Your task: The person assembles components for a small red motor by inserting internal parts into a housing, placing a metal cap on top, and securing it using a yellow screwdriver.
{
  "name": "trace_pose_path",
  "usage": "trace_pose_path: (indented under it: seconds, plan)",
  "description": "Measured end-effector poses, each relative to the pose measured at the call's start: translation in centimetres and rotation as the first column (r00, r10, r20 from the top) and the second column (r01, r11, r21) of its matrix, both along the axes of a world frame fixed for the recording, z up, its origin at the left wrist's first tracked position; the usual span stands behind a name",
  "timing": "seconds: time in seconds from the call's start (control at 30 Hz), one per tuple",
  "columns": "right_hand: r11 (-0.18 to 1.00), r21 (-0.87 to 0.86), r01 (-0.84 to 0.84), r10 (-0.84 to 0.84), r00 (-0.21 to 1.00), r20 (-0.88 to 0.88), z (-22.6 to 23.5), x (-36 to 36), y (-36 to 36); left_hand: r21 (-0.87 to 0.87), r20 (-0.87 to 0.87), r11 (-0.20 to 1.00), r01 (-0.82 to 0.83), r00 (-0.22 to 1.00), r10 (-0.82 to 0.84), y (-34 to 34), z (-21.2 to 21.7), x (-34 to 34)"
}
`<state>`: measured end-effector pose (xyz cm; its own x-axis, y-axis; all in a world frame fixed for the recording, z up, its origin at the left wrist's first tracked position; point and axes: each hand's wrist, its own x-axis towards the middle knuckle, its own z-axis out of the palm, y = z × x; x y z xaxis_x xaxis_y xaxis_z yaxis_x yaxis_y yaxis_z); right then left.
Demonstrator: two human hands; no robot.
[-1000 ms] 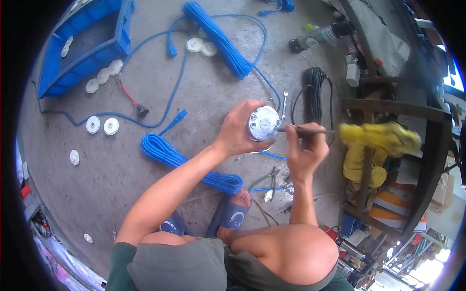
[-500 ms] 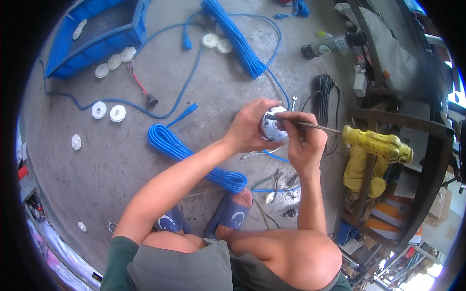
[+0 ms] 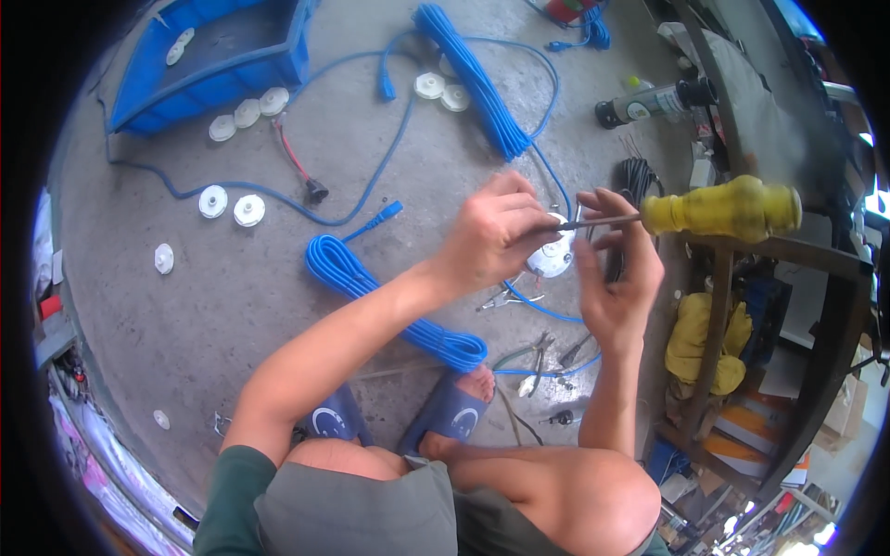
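A screwdriver with a yellow handle point(image 3: 723, 208) lies nearly level, its thin shaft point(image 3: 612, 221) pointing left. My left hand point(image 3: 487, 232) pinches the tip end between thumb and fingers; any small piece in the pinch is too hidden to make out. Around the shaft, my right hand point(image 3: 623, 273) has its thumb and fingers apart, the shaft crossing between them. Just below the tip is a round white part point(image 3: 554, 255) with holes in its face, partly covered by my left fingers. Neither hand appears to grip it.
Blue cable coils point(image 3: 394, 301) lie left of my hands, and another bundle point(image 3: 473, 83) ahead. White discs point(image 3: 248, 210) are scattered near a blue crate point(image 3: 209, 97). Pliers point(image 3: 536, 366) rest by my feet. A dark metal frame point(image 3: 788, 255) with a yellow cloth point(image 3: 700, 343) stands at right.
My left hand has let go of the white part and now pinches the screwdriver's tip. My right fingers have spread from their pinch on the shaft. The view has shifted slightly.
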<state>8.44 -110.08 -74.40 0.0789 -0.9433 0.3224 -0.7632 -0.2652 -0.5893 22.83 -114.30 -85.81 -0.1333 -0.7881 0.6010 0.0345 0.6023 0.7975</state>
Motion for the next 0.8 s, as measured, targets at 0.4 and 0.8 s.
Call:
trace_pose_path:
  seconds: [0.4, 0.8]
  plan:
    - [0.985, 0.009, -0.173, 0.164, 0.949, 0.269, 0.8, -2.1, 0.4, -0.028, 0.17, 0.997, 0.073, 0.983, -0.067, 0.0, 0.3, 1.1]
    - [0.961, -0.134, -0.24, 0.092, 0.741, -0.665, 16.4, -2.4, -2.5, 0.0, 0.097, 0.952, 0.307, 0.947, -0.306, -1.5, 8.9, -0.2]
